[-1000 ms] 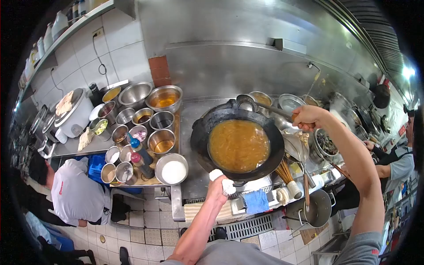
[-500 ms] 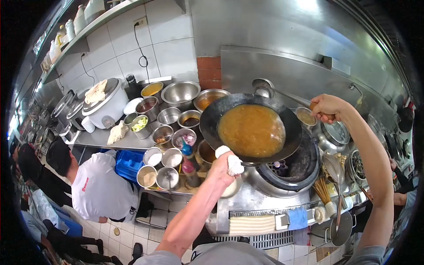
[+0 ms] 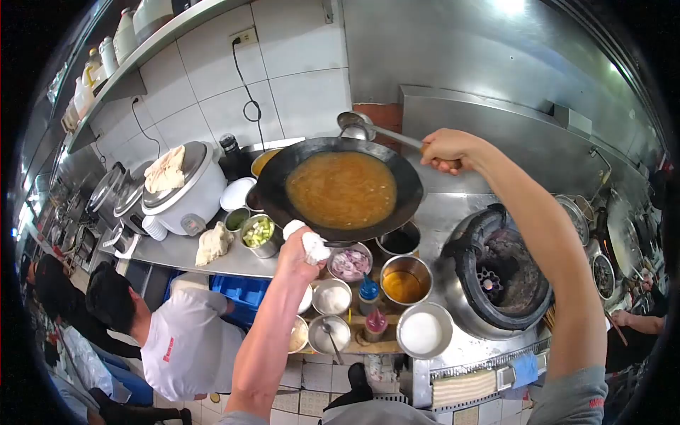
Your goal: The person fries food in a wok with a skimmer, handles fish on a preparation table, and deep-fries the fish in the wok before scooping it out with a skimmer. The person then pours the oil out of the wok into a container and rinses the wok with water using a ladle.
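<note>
A dark wok [image 3: 414, 185] filled with brown broth [image 3: 340, 190] hangs over the row of ingredient bowls, away from the burner. My left hand [image 3: 301, 255] grips its near edge through a folded white cloth [image 3: 314, 248]. In my right hand [image 3: 453, 150] is the handle of a metal ladle [image 3: 358, 122], whose bowl sits at the wok's far rim. Below the wok are a bowl of chopped red onion [image 3: 350, 263], a pot of amber liquid [image 3: 406, 280] and a bowl of white liquid [image 3: 425, 333]. The wok hides several containers behind it.
The bare burner ring [image 3: 499, 273] stands to the right. A rice cooker [image 3: 185, 191] and a bowl of chopped green vegetable [image 3: 259, 234] are on the left counter. A person in a white shirt [image 3: 188, 347] bends at lower left. Squeeze bottles [image 3: 375, 322] stand near the front edge.
The wok, cloth and ladle have moved left with both hands, away from the burner and over the bowls. My view has shifted too. The person at lower left has moved slightly.
</note>
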The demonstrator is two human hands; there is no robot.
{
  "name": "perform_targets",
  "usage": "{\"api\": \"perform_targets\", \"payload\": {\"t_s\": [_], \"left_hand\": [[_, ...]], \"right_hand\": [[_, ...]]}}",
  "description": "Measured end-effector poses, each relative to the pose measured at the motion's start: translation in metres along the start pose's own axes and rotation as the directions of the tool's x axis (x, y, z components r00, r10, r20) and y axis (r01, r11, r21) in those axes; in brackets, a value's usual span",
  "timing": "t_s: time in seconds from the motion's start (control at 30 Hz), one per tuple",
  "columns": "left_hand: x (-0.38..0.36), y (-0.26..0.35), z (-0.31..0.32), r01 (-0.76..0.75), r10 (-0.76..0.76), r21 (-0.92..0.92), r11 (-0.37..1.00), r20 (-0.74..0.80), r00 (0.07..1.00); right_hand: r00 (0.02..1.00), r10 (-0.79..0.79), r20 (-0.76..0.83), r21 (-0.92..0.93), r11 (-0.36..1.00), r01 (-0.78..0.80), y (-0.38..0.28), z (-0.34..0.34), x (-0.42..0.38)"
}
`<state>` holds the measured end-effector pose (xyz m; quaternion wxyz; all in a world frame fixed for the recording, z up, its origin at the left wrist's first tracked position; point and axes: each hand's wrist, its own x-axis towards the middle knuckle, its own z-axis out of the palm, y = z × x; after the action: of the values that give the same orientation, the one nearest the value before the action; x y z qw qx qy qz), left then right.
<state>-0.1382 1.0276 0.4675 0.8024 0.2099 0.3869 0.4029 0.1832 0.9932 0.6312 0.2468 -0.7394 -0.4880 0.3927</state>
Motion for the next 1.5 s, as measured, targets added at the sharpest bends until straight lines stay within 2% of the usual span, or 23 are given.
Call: {"api": "perform_targets", "payload": {"t_s": [0.03,0.07,0.1,0.17,0.37,0.4,0.43,0.5,0.6,0.73,0.83,0.93,1.07,1.13,1.27,1.5], "left_hand": [[0.005,0.013,-0.007,-0.014,0.014,0.03,0.999,-0.015,1.0],[0.013,0.025,-0.012,-0.037,0.037,0.009,0.999,-0.128,0.991],[0.022,0.039,-0.026,0.004,-0.002,0.032,0.999,-0.041,0.999],[0.034,0.056,-0.041,-0.08,0.085,0.066,0.995,-0.089,0.992],[0.061,0.107,-0.061,-0.088,0.094,0.033,0.996,-0.245,0.965],[0.069,0.112,-0.07,-0.102,0.106,0.028,0.994,-0.182,0.978],[0.069,0.117,-0.068,-0.101,0.105,0.03,0.994,-0.185,0.977],[0.068,0.127,-0.064,-0.097,0.117,0.087,0.991,-0.263,0.958],[0.074,0.137,-0.063,-0.07,0.09,0.075,0.995,-0.317,0.944],[0.086,0.146,-0.066,-0.073,0.094,0.082,0.994,-0.298,0.95],[0.093,0.153,-0.061,-0.067,0.09,0.079,0.995,-0.338,0.937],[0.083,0.159,-0.05,-0.056,0.111,0.174,0.983,-0.324,0.939],[0.092,0.164,-0.05,-0.069,0.109,0.144,0.987,-0.294,0.949],[0.093,0.166,-0.044,-0.034,0.088,0.159,0.987,-0.349,0.933],[0.088,0.169,-0.035,-0.033,0.092,0.166,0.985,-0.362,0.928],[0.094,0.177,-0.034,-0.048,0.112,0.215,0.976,-0.3,0.947]], "right_hand": [[1.0,-0.012,0.029,0.018,1.0,0.011,-0.009,0.01,0.015],[0.998,-0.026,0.058,0.037,0.999,0.024,-0.019,0.019,0.029],[0.998,-0.03,0.061,0.039,0.999,0.027,-0.027,0.029,0.042],[0.996,-0.045,0.073,0.035,0.998,0.043,-0.04,0.047,0.069],[0.992,-0.06,0.108,0.087,0.995,0.05,-0.074,0.085,0.126],[0.991,-0.057,0.121,0.106,0.993,0.044,-0.079,0.088,0.132],[0.99,-0.052,0.134,0.126,0.991,0.035,-0.082,0.091,0.139],[0.986,-0.039,0.16,0.126,0.992,0.019,-0.087,0.096,0.15],[0.982,-0.037,0.184,0.136,0.991,0.012,-0.092,0.102,0.16],[0.984,-0.014,0.176,0.148,0.989,-0.013,-0.095,0.11,0.171],[0.983,0.007,0.185,0.177,0.983,-0.04,-0.091,0.112,0.179],[0.98,0.018,0.199,0.22,0.974,-0.062,-0.086,0.113,0.182],[0.982,0.028,0.186,0.216,0.974,-0.068,-0.085,0.113,0.185],[0.981,0.029,0.19,0.217,0.974,-0.071,-0.085,0.113,0.188],[0.981,0.01,0.192,0.25,0.967,-0.058,-0.081,0.117,0.192],[0.985,0.001,0.171,0.267,0.962,-0.047,-0.079,0.118,0.195]]}}
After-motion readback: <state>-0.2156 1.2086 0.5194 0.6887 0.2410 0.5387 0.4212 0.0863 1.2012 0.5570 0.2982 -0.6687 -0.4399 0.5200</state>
